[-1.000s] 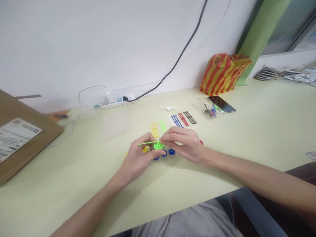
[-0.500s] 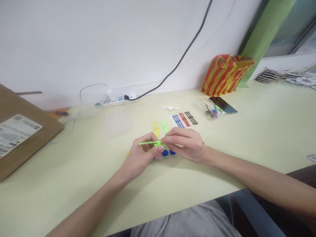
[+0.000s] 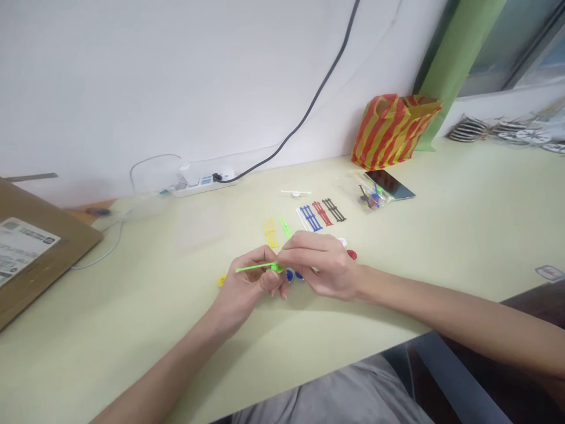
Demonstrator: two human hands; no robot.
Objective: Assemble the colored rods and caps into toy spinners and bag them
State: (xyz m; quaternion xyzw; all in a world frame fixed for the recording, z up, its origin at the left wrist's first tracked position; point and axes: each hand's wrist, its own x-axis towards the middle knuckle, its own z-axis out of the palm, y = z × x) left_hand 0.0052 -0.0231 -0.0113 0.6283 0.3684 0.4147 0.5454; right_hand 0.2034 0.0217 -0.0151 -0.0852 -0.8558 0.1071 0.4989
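Observation:
My left hand [image 3: 247, 285] is closed around a bright green plastic bar [image 3: 253, 268] with a small round hub, thumb in front of it. The bar's thin end sticks out to the left. At the hub, the fingertips of my right hand [image 3: 324, 265] pinch the same green piece; the exact contact is hidden. Partly covered blue discs [image 3: 289, 275] lie below the hands. A yellow disc [image 3: 222, 281] shows beside my left hand, and a red disc [image 3: 351, 254] and a white disc [image 3: 342, 242] beside my right.
Behind the hands lie yellow bars [image 3: 271, 234], a green bar [image 3: 285, 227], blue bars [image 3: 311, 218], red bars [image 3: 322, 213] and black bars [image 3: 334, 209]. A white bar with a disc [image 3: 296, 193], bagged parts [image 3: 371, 195], a tablet [image 3: 391, 184], a striped bag [image 3: 392, 132], a power strip [image 3: 205, 179] and a carton [image 3: 48, 253] stand around.
The view has shifted slightly, and the scene sits further left. Both hands still hold the green piece, its bar now more tilted. The yellow, red and white discs show more.

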